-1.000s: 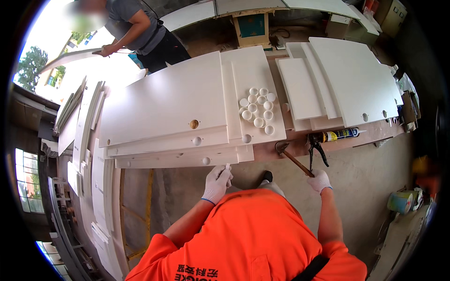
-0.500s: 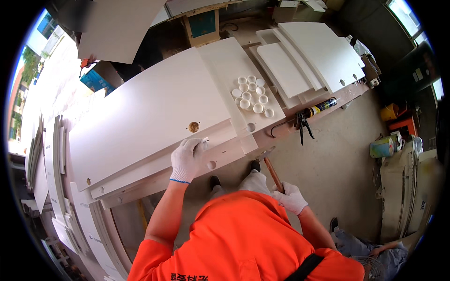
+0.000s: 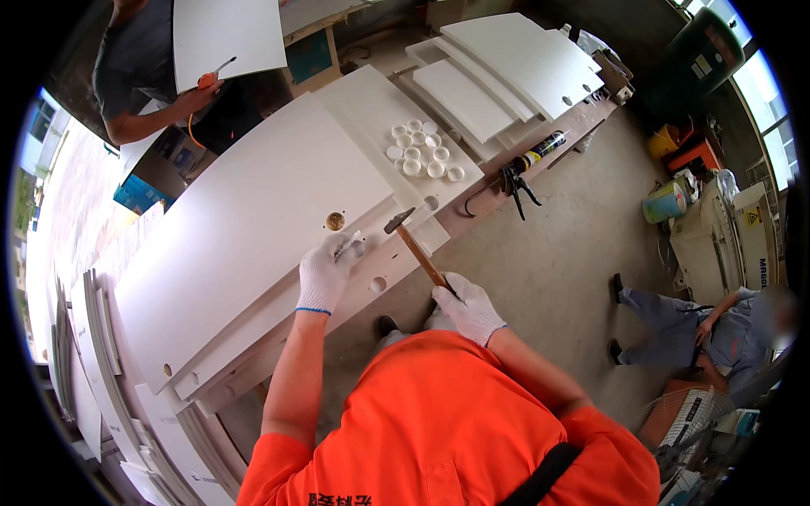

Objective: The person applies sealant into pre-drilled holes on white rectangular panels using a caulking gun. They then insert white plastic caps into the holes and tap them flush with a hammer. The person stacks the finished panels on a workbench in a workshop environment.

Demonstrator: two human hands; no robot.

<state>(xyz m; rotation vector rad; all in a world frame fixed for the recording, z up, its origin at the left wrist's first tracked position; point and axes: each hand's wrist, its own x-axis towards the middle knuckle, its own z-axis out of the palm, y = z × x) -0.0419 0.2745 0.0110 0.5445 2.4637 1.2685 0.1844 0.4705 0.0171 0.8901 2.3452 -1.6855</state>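
My left hand, in a white knitted glove, pinches a small whitish piece over the front edge of the stacked white panels; the piece is too small to name. Close by, the top panel has a round hole with brown inside. My right hand, gloved too, grips a hammer by its wooden handle. The hammer's dark head is raised near the panel edge, right of my left hand. Several round white plastic cups lie grouped on a panel farther back.
A caulking gun with a dark tube lies along the bench's right edge. More white panels are stacked beyond the cups. A person at the upper left holds an orange air tool. Another person is at the right.
My right hand has brought the hammer up and left, from beside my body to near the panel edge. My left hand still pinches the small piece. The view has shifted, showing more of both people.
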